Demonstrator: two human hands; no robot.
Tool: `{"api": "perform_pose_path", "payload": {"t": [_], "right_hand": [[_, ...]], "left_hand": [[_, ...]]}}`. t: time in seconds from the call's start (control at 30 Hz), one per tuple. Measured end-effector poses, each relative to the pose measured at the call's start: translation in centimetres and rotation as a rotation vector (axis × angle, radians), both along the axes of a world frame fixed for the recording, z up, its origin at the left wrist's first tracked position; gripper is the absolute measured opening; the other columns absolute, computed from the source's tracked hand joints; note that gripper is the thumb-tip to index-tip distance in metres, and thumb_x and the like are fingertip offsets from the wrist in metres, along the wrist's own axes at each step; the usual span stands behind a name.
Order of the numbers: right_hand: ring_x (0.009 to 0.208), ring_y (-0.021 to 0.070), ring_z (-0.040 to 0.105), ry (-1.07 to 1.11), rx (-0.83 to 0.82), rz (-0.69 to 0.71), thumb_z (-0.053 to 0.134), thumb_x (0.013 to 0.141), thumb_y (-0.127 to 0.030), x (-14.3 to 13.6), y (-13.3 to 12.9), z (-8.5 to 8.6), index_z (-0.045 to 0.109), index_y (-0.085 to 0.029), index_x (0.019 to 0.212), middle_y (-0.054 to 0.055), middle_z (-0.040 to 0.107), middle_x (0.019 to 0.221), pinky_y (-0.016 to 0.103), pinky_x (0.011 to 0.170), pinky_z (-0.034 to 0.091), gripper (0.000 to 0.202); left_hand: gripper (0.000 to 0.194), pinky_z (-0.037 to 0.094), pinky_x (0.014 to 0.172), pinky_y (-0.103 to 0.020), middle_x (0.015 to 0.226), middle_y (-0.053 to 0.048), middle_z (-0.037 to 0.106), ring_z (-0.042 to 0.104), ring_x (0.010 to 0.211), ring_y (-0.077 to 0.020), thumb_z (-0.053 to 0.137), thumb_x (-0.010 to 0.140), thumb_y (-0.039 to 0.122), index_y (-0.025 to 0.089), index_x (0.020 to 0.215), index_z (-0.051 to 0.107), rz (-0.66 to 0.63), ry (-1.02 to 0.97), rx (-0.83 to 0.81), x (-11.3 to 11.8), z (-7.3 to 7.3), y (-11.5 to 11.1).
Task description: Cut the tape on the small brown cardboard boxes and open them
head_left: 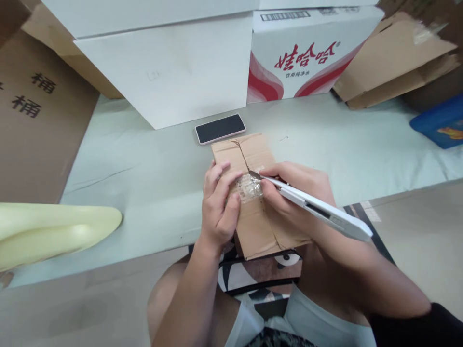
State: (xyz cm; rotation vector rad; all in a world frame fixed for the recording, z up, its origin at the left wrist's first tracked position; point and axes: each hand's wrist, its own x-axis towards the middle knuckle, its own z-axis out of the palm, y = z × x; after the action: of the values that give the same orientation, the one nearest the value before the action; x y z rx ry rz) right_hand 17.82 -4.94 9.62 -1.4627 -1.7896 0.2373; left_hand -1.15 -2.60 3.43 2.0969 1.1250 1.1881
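Head view: right hand (pixel 307 182) closed round utility knife (pixel 325 213), blade (pixel 255 174) at seam (pixel 243 156) of carton (pixel 251 233), mid-frame; left hand (pixel 220 209) half-open on its top. Crumpled tape (pixel 249 188) could snag blade, kicking it into left fingers (pixel 227 183).

phone (pixel 220 129) and white box (pixel 181 72) block ahead; tablecloth (pixel 361 144) at right leaves room.

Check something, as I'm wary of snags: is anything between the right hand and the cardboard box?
Nothing visible stands between the right hand and the cardboard box; the knife it holds reaches the box top. Crumpled clear tape lies right by the blade, and the left hand rests on the box nearby.
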Motion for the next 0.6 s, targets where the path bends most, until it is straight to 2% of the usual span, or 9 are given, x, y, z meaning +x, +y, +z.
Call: {"api": "perform_pose_path", "payload": {"t": [0.17,0.4,0.6], "right_hand": [[0.065,0.0164,0.071,0.023,0.027,-0.015,0.063,0.091,-0.021,0.14,-0.11,-0.09,0.073,-0.026,0.088,0.002,0.080,0.079,0.027,0.061,0.054,0.011],[0.074,0.0170,0.074,-0.006,-0.027,0.028,0.060,0.095,-0.025,0.01,0.15,-0.11,0.073,-0.023,0.092,0.003,0.081,0.085,0.027,0.067,0.053,0.014],[0.062,0.0157,0.071,0.069,0.000,0.043,0.058,0.090,-0.019,0.36,-0.23,0.06,0.070,-0.022,0.082,0.003,0.079,0.076,0.027,0.062,0.053,0.015]], "left_hand": [[0.040,0.035,0.131,-0.058,0.151,-0.011,0.059,0.051,0.148,-0.0317,0.042,0.106,0.045,0.025,0.132,0.066,0.012,0.006,0.006,0.08,-0.14,0.15],[0.038,0.035,0.131,-0.057,0.150,-0.011,0.059,0.052,0.147,-0.0314,0.044,0.105,0.042,0.026,0.131,0.066,0.018,-0.005,0.022,0.00,-0.22,0.19],[0.038,0.036,0.130,-0.056,0.148,-0.011,0.059,0.053,0.145,-0.0302,0.044,0.106,0.045,0.026,0.130,0.066,0.010,-0.027,0.038,0.11,-0.13,0.27]]}}
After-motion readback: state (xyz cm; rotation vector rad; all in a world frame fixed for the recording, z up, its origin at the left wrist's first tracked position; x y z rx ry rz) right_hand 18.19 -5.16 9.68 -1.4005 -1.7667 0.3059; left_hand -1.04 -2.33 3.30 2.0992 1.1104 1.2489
